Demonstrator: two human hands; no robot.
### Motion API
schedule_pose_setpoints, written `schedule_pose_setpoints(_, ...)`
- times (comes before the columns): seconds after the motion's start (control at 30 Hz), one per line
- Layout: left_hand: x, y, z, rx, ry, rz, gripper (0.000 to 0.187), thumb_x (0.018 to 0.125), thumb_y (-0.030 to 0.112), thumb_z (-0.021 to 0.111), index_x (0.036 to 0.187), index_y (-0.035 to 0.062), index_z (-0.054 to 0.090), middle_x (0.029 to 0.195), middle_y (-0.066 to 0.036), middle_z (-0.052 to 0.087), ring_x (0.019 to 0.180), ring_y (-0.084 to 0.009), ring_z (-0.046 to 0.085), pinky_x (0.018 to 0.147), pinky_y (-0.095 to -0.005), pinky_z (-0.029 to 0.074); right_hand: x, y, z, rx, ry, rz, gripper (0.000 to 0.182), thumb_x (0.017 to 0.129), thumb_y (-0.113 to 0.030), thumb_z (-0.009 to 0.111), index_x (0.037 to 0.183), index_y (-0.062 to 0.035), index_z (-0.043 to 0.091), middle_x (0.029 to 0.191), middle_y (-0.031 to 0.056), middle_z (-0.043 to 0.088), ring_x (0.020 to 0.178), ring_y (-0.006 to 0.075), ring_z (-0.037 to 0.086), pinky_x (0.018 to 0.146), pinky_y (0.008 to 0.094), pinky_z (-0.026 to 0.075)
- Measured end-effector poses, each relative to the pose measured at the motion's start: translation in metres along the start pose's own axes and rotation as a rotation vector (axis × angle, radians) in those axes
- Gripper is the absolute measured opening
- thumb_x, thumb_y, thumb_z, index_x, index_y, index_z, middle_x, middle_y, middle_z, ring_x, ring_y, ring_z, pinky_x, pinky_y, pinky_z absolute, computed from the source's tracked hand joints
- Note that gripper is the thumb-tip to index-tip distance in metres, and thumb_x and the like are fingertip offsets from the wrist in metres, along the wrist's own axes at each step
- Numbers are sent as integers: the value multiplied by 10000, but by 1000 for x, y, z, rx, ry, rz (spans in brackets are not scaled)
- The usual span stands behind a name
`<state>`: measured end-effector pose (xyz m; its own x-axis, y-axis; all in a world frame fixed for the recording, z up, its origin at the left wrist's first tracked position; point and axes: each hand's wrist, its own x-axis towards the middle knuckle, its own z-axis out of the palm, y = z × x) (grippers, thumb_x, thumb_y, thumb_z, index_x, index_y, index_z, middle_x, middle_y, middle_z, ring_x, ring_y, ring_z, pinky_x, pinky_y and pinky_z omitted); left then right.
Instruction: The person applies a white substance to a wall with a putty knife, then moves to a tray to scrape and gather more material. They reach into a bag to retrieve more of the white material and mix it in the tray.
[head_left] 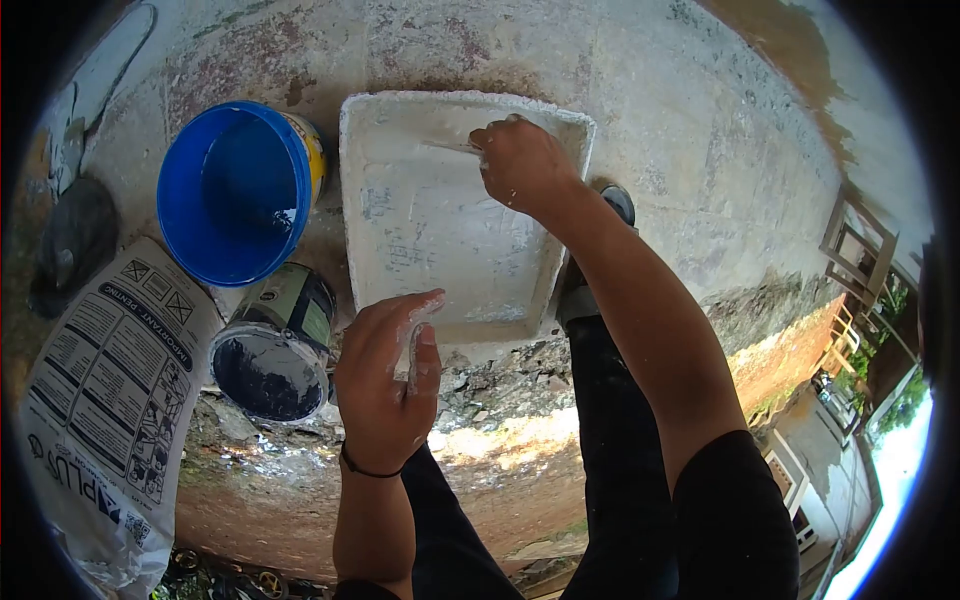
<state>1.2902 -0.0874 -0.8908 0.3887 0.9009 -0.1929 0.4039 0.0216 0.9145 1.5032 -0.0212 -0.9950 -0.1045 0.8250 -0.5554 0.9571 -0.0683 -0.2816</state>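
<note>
A shallow rectangular tray [468, 337], coated in whitish paste, lies on the ground in front of me. My right hand [522, 165] is closed over its far right part, gripping a thin flat scraper [450, 144] that is partly hidden and blurred against the pale surface. Wet white smears mark the knuckles. Over the tray's near left corner, my left hand [390, 365] hangs with thumb and fingers apart and nothing in it. White paste coats its thumb and index finger, and a dark band circles the wrist.
Left of the tray stand a blue bucket [175, 205] holding liquid and a smaller paint-stained pail [305, 305]. A printed white sack [110, 390] lies beside them. Rough broken ground [500, 385] borders the concrete slab [690, 180]. My foot [618, 204] is right of the tray.
</note>
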Motion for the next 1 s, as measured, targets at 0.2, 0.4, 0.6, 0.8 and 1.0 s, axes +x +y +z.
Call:
schedule_pose_setpoints(0.2, -17, 8, -20, 59, 12, -14, 198, 837, 26, 501, 1006, -28, 590, 957, -156, 625, 884, -252, 615, 794, -313, 462, -51, -22, 57, -200, 146, -81, 143, 799, -82, 501, 894, -30, 594, 905, 117, 591, 909, 259, 588, 789, 365, 481)
schedule_pose_setpoints(0.4, -57, 8, -62, 75, 50, -75, 254, 770, 15, 559, 1020, 22, 607, 959, -138, 611, 881, -298, 572, 785, -374, 442, -68, -40, 74, -300, 59, 52, 170, 807, -103, 504, 940, -26, 577, 990, 119, 573, 936, 263, 583, 824, 362, 461)
schedule_pose_setpoints(0.6, -105, 11, -101, 42, 96, -85, 247, 764, 14, 565, 1008, 23, 604, 953, -130, 609, 869, -294, 572, 779, -377, 436, -87, -70, 92, -306, -28, 144, 179, 825, -147, 503, 967, -85, 593, 997, 112, 574, 998, 262, 561, 881, 450, 414)
schedule_pose_setpoints(0.8, -146, 52, -172, 49, 208, -70, 236, 765, -12, 549, 989, 22, 614, 966, -121, 625, 897, -282, 584, 801, -349, 449, -128, -187, -19, 22, 221, -6, 338, 736, -180, 629, 1026, -15, 576, 989, 187, 569, 931, 359, 551, 834, 431, 438)
schedule_pose_setpoints(1.0, -192, 98, -251, -36, 329, 50, 292, 724, -31, 560, 1004, 36, 609, 976, -105, 627, 905, -273, 586, 788, -348, 449, -158, -377, -194, 244, 354, -521, 385, 677, -30, 676, 1050, 5, 588, 970, 193, 604, 893, 367, 579, 783, 369, 463)
